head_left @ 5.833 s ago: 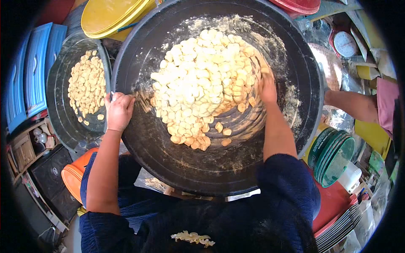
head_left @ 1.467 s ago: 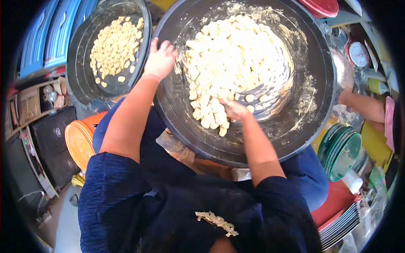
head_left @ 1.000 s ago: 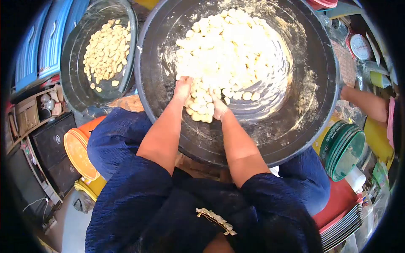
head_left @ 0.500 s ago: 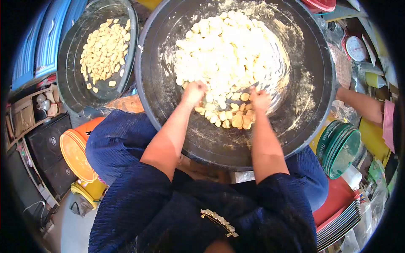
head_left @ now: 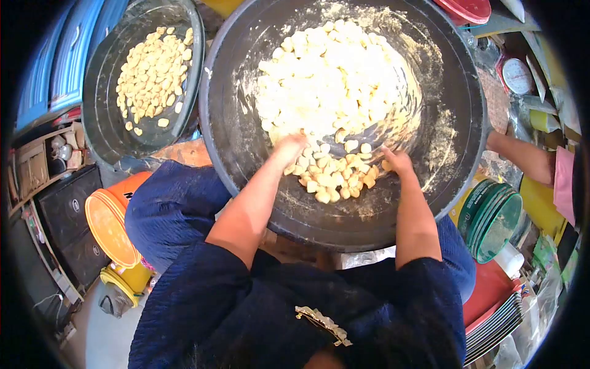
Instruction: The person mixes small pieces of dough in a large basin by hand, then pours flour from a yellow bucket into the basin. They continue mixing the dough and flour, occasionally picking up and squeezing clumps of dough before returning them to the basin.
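A big round black basin (head_left: 270, 209) rests across my lap, with a bright, overexposed heap of pale, flattish rounded pieces (head_left: 326, 74) that look like dough. A smaller cluster of these pieces (head_left: 335, 175) lies nearer to me, between my hands. My left hand (head_left: 290, 149) is at the left of this cluster, its fingers stretched against the heap's lower edge, the tips washed out by glare. On the cluster's right side, my right hand (head_left: 398, 161) has its thumb apart and touches a tan piece at its edge; its other fingers are partly hidden.
A second dark tub (head_left: 98, 117) with similar pieces stands at the left. Orange (head_left: 110, 215) and green buckets (head_left: 491, 218) flank my knees. Another person's arm (head_left: 522, 157) with a pink sleeve reaches to the basin's right rim. A dial scale (head_left: 516, 75) is behind it.
My right hand has moved right and slightly down, away from the left hand. My left hand has shifted slightly down and right. The pieces between them have been turned and spread.
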### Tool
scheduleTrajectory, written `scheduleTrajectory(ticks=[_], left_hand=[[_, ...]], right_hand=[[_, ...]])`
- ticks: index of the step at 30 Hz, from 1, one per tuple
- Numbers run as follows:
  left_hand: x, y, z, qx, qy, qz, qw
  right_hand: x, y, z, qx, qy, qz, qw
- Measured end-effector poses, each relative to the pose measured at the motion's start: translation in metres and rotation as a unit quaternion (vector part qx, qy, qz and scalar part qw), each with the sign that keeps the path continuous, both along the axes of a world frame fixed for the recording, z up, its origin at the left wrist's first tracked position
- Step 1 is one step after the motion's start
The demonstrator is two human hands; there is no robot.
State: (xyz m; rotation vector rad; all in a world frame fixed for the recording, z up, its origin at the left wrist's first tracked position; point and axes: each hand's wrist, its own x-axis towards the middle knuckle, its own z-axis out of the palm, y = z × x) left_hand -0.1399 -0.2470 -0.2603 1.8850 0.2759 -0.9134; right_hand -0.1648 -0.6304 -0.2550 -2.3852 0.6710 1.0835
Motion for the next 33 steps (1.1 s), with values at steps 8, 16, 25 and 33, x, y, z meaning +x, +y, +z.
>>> scheduleTrajectory(ticks=[8,16,25,33], left_hand=[[0.048,0.033,-0.003,-0.211,0.304,0.308,0.876],[0.011,-0.064,0.084,-0.164,0.216,-0.307,0.912],[0.009,-0.003,-0.006,0.13,0.084,-0.09,0.984],[0.023,0.001,0.061,-0.103,0.207,-0.087,0.969]], right_hand=[[0.03,0.268,0.054,0.584,0.084,-0.169,0.789],[0.045,0.054,0.058,0.153,0.124,-0.084,0.977],[-0.008,0.188,0.091,0.355,0.178,-0.177,0.9],[-0.003,0.136,-0.009,-0.12,-0.206,-0.127,0.963]])
